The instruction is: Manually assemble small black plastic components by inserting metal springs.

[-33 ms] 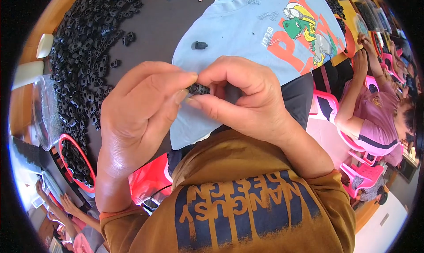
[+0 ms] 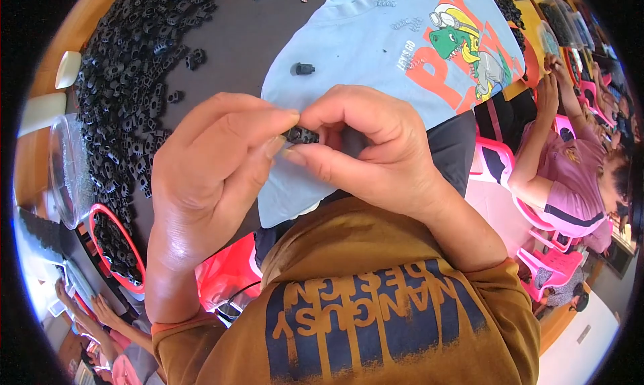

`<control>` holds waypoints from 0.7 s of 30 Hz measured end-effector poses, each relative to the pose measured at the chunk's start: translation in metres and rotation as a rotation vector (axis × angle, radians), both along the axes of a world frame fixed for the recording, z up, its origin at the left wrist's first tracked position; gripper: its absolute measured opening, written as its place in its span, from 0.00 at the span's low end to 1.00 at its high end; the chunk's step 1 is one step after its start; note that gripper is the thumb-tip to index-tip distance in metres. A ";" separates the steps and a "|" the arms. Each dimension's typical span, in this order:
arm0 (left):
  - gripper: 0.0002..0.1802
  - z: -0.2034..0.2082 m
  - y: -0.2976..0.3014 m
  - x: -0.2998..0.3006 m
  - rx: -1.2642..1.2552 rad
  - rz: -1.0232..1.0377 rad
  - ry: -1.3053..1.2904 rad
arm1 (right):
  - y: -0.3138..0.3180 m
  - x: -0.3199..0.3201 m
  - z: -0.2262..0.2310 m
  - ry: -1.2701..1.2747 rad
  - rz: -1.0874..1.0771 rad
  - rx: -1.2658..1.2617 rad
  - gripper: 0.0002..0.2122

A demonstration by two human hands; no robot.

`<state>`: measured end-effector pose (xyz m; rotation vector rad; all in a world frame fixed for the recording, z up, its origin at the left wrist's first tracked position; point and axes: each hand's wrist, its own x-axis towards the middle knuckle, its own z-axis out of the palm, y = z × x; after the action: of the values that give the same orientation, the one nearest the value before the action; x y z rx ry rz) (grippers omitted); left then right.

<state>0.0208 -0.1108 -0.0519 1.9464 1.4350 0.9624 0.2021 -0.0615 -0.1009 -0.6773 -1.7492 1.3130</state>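
Note:
Both my hands meet above a light blue T-shirt (image 2: 335, 42) spread on the table. Between them is a small black plastic part (image 2: 303, 136), partly covered by fingertips, so its exact kind does not show. My left hand (image 2: 211, 160) pinches its left end with thumb and forefinger. At its right side, the thumb and curled forefinger of my right hand (image 2: 376, 147) grip it. A similar loose black piece (image 2: 303, 69) lies on the cloth just beyond my fingers. Several small clear coiled or toothed bits (image 2: 407, 24) rest farther up the shirt.
A large heap of black plastic parts (image 2: 127, 96) covers the dark table's left side. Nearby are a clear plastic container (image 2: 64, 170) and a red-rimmed basket (image 2: 117, 244) of black parts. Pink chairs (image 2: 553, 271) and a co-worker in a pink shirt (image 2: 577, 177) are at right.

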 end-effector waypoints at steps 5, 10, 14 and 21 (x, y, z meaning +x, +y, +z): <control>0.12 0.000 0.001 -0.002 -0.011 -0.026 -0.025 | 0.002 0.002 -0.002 0.075 0.027 0.005 0.09; 0.13 0.002 0.001 0.001 -0.036 0.029 -0.093 | 0.002 0.003 -0.001 0.081 0.040 -0.001 0.08; 0.13 0.005 0.001 0.001 -0.057 0.049 -0.066 | 0.002 0.003 -0.001 0.060 0.033 0.000 0.08; 0.13 0.004 0.004 -0.001 0.010 0.013 0.048 | 0.004 0.003 0.001 0.017 0.034 0.023 0.07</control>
<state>0.0194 -0.1073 -0.0480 1.9818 1.4731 0.9360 0.2047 -0.0578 -0.1003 -0.6241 -1.7667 1.3162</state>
